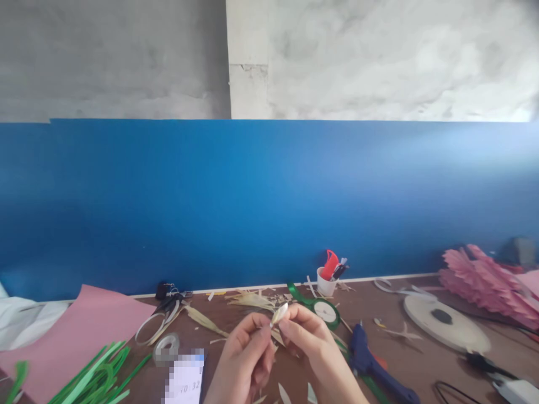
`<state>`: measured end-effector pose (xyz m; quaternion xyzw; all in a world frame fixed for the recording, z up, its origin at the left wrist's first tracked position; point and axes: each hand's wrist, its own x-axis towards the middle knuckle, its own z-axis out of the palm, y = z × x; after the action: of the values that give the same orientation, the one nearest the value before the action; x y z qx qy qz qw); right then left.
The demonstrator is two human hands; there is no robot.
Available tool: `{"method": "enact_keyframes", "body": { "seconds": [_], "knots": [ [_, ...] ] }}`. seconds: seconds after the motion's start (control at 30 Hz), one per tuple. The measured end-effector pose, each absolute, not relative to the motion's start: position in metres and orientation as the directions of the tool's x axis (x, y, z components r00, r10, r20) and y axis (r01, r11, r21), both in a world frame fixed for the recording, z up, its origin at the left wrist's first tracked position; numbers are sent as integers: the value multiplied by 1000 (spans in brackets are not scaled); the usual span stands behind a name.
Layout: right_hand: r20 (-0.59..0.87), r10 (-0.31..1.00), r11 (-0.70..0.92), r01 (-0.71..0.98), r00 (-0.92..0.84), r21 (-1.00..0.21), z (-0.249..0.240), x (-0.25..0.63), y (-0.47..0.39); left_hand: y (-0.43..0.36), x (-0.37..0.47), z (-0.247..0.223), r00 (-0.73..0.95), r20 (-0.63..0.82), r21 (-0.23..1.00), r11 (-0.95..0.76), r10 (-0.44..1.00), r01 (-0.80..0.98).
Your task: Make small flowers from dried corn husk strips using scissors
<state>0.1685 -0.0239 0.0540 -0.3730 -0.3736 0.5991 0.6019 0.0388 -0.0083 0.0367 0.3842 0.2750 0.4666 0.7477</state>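
Between my two hands, above the brown table, is a small pale leaf-shaped piece with its pointed tip up. My left hand pinches its lower end between thumb and fingers. The thumb and forefinger of my right hand close on its right side. Dry husk strips lie on the table behind my hands. A green ribbon roll rests just beyond my right hand, and a blue glue gun is to its right.
Pink paper, green strips, a tape roll, scissors and a phone lie left. A white cup holds pens near the blue wall. Right are a pale disc, cables and pink pleated paper.
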Motion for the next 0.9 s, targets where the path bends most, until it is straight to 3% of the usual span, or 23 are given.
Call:
{"method": "enact_keyframes", "body": {
  "seconds": [0.23,0.57,0.73,0.9],
  "knots": [
    [74,989,8,-454,-128,-891,49,168,-22,-10,39,43,406,-34,840,246,913,-484],
    [59,998,52,-475,0,-878,48,162,-26,-12,41,41,374,-51,883,217,926,-416],
    [14,1000,13,-500,1,-866,53,159,-29,-20,44,41,112,100,946,-60,989,-318],
    [35,997,61,-505,62,-861,47,156,-27,-29,44,36,-90,342,939,-344,935,-4]
  ]
}}
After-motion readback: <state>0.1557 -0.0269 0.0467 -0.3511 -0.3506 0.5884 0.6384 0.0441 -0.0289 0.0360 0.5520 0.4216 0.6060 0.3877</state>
